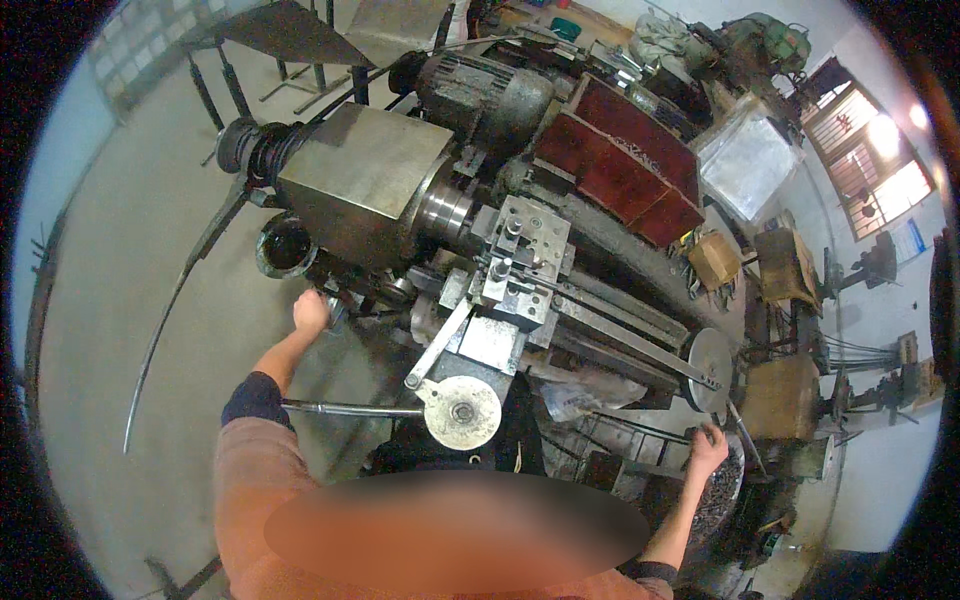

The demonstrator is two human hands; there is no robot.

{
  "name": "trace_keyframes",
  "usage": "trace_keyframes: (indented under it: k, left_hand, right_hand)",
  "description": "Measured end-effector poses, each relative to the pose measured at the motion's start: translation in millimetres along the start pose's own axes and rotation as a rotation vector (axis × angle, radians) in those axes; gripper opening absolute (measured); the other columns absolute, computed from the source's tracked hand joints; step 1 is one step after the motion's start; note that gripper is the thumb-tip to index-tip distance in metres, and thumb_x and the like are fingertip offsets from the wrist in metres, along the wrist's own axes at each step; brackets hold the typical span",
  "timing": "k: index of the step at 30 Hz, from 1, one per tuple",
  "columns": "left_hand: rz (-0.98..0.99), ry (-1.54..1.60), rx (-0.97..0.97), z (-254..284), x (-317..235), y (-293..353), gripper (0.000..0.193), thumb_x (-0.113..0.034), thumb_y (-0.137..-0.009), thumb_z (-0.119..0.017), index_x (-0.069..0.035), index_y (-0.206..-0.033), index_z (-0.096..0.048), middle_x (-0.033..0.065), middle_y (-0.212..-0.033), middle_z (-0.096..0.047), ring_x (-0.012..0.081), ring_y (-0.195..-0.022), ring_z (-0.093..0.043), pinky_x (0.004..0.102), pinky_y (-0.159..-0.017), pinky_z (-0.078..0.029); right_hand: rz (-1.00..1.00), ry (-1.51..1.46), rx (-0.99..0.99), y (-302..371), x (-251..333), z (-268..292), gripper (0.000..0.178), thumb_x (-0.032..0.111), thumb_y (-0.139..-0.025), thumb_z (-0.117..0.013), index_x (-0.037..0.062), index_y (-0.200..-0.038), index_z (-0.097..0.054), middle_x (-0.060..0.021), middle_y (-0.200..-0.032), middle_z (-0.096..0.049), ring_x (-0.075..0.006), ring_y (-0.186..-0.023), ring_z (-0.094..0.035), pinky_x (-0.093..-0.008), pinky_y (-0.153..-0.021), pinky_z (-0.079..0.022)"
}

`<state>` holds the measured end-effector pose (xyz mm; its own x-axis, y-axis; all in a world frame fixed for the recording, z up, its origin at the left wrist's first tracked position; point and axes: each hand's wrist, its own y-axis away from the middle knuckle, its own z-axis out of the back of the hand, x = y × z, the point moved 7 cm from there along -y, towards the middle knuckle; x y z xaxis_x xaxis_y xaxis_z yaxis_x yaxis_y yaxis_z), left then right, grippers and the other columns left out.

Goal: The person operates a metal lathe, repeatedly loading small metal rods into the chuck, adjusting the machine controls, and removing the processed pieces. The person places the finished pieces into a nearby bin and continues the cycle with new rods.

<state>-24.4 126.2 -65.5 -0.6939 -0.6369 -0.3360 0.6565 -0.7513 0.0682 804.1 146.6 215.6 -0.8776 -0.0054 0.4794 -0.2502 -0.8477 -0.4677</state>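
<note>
A small lathe-like machine fills the middle, with a shiny steel spindle (447, 210) and a tool block (520, 245). My left hand (311, 312) is closed low at the machine's left, against a metal piece (336, 314); its fingers partly hide what they grip. Out to the right, my right hand (708, 452) has curled fingers at the end of a long dark lever (640, 427). Between my arms sit a round pale handwheel (462, 412) and a flat steel handle (440, 345), neither touched by a hand.
An electric motor (485, 92) stands behind the metal cover (370, 155). Red trays (625, 160) lie at the back. Beside my right hand is a container of metal chips (715, 500). A larger disc wheel (710, 368) ends the right rail, and a long thin rod (170, 310) slants down at left.
</note>
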Motion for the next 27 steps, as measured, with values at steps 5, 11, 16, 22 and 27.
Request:
trace_keyframes:
  k: [5,11,16,22,27]
  left_hand:
    - [0.013,0.117,-0.109,-3,5,2,0.025,-0.021,-0.075,-0.054,0.003,-0.076,-0.060,0.0227,-0.082,-0.061,0.0370,-0.079,-0.059,0.0435,-0.071,-0.047]
    - [0.130,0.140,-0.146,-4,2,7,0.027,-0.022,-0.075,-0.054,0.003,-0.077,-0.062,0.0230,-0.084,-0.061,0.0359,-0.080,-0.060,0.0427,-0.072,-0.048]
    - [0.049,0.131,-0.117,9,-2,12,0.026,-0.021,-0.078,-0.051,0.003,-0.073,-0.060,0.0231,-0.079,-0.060,0.0367,-0.075,-0.060,0.0439,-0.070,-0.048]
    - [-0.408,0.012,-0.011,39,-6,21,0.025,-0.023,-0.078,-0.054,0.002,-0.081,-0.052,0.0225,-0.074,-0.059,0.0386,-0.071,-0.059,0.0467,-0.066,-0.047]
    - [-0.358,-0.157,0.104,76,-28,37,0.031,-0.030,-0.078,-0.055,0.000,-0.086,-0.052,0.0201,-0.077,-0.060,0.0345,-0.076,-0.059,0.0438,-0.067,-0.047]
  right_hand:
    - [0.091,-0.020,0.106,-34,64,-31,0.027,0.007,-0.057,-0.057,0.0023,-0.083,-0.063,-0.0130,-0.084,-0.062,-0.0258,-0.083,-0.058,-0.0358,-0.087,-0.040]
    - [0.401,-0.198,0.123,-59,196,-54,0.028,0.007,-0.058,-0.055,0.0029,-0.084,-0.063,-0.0125,-0.086,-0.063,-0.0249,-0.086,-0.059,-0.0409,-0.095,-0.034]
    - [0.420,-0.390,0.222,-70,290,-67,0.029,0.011,-0.057,-0.053,0.0012,-0.083,-0.063,-0.0123,-0.087,-0.063,-0.0254,-0.086,-0.059,-0.0363,-0.090,-0.038]
    - [0.687,-0.390,0.324,-57,377,-69,0.027,0.010,-0.056,-0.055,0.0022,-0.081,-0.063,-0.0128,-0.082,-0.062,-0.0252,-0.082,-0.060,-0.0325,-0.078,-0.045]
    - [0.661,-0.397,0.614,-55,431,-136,0.029,0.017,-0.056,-0.060,0.0047,-0.082,-0.065,-0.0158,-0.079,-0.061,-0.0269,-0.075,-0.060,-0.0316,-0.069,-0.047]
